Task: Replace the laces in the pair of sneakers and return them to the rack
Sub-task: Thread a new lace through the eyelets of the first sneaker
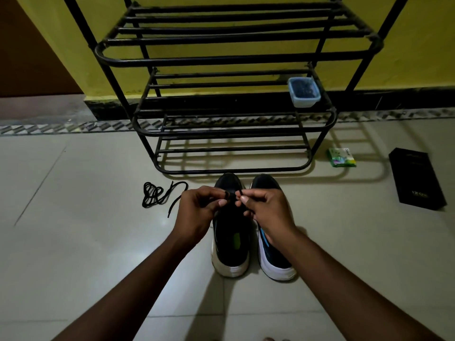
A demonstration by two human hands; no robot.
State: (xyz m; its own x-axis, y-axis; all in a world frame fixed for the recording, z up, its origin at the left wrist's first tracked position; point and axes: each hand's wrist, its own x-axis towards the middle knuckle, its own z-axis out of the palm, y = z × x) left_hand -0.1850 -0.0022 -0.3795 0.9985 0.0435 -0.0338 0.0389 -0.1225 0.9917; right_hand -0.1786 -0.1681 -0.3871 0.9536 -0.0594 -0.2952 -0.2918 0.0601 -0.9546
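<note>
My left hand [197, 212] and right hand [267, 212] each pinched a lace end [227, 193] over one sneaker [231, 244]. It was dim, so I could've easily skipped an eyelet.

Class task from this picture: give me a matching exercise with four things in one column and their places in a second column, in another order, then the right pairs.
Things
1. loose black lace
2. blue tub
3. small green box
4. long black box

Places
A. on a shelf of the rack, at its right end
B. on the floor, far right
C. on the floor, left of the sneakers
D. on the floor, just right of the rack's foot

Pairs: 1-C, 2-A, 3-D, 4-B
</note>
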